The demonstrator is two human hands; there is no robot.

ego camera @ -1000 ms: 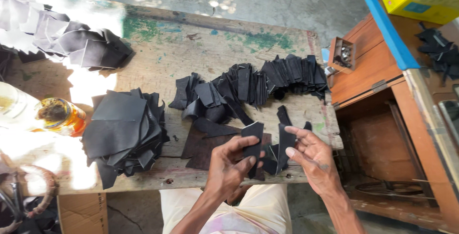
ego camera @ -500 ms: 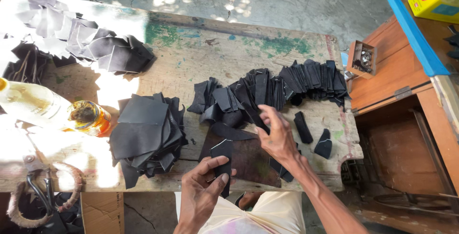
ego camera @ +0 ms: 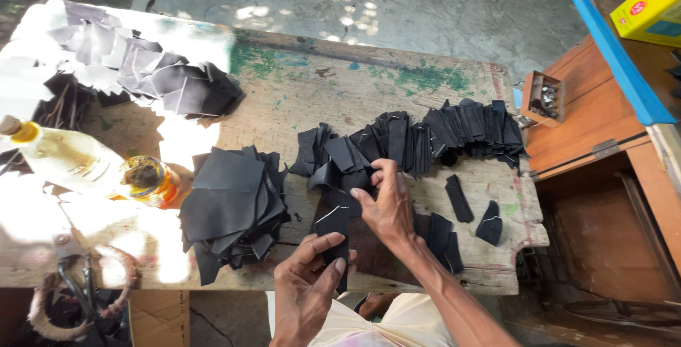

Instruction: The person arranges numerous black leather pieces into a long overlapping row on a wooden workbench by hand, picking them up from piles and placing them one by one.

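- Leather – the left hand pinches a small dark strip between thumb and fingers, near the front edge of the tabletop, at about 6 o'clock from the long row of black pieces.
- The strip looks thin, light and limp, likely to droop or curl if held by one end; a pinch near its middle or along a long edge should keep it flat.
- Its surface seems matte rather than slick, so I judge slipping unlikely, and it is hardly fragile.
- The right hand is curled, its fingertips pressing on the folded pieces at the near end of the row – whether it actually grips one I cannot tell.
- At 9 o'clock from the hands lies a stack of larger dark sheets; further at 9 o'clock stand a clear bottle and a small round tin.
- Two loose strips lie at 3 o'clock from the right hand.
- Compared with half a second ago, the right hand has come nearer the row's near end, and the left hand has lifted its strip higher onto the tabletop.
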